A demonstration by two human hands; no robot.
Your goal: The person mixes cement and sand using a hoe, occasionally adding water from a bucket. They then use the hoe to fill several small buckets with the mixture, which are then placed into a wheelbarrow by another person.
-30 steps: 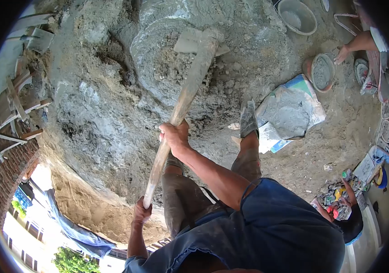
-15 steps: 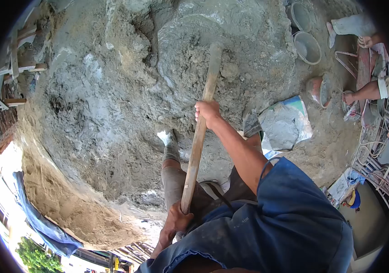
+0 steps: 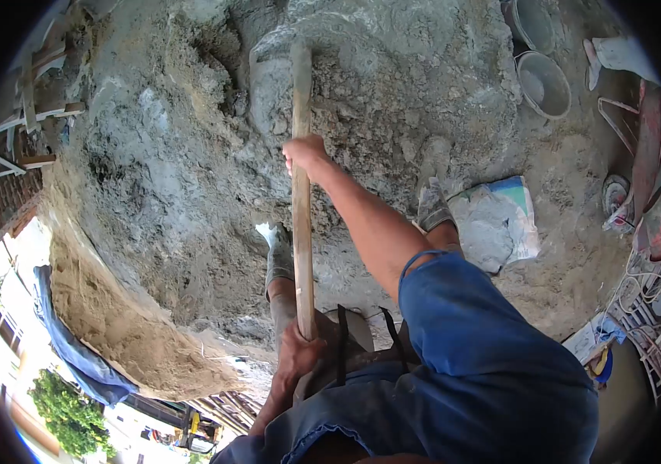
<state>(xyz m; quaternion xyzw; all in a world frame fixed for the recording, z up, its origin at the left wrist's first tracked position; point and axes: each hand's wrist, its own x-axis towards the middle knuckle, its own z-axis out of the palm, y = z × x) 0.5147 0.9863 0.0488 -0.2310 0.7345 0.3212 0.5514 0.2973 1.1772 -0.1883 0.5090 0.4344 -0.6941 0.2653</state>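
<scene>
A long wooden handle [image 3: 300,224] of a hoe runs almost straight up the view, its blade end [image 3: 272,48] buried in a big grey heap of wet mortar [image 3: 392,85]. My right hand [image 3: 303,152] grips the handle about halfway up. My left hand [image 3: 298,352] grips its near end, close to my waist. My two feet in mortar-caked shoes [image 3: 277,241] [image 3: 432,206] stand at the edge of the heap.
A torn cement bag [image 3: 497,220] lies right of my right foot. Two grey buckets [image 3: 544,83] stand at the upper right, with another person's leg [image 3: 616,54] beside them. A sand pile [image 3: 126,332] lies at the lower left, wooden frames [image 3: 21,100] at the far left.
The handle has swung from leaning right to nearly vertical, its blade end shifting left into the mortar. My right hand has slid further up and left. The view has shifted slightly.
</scene>
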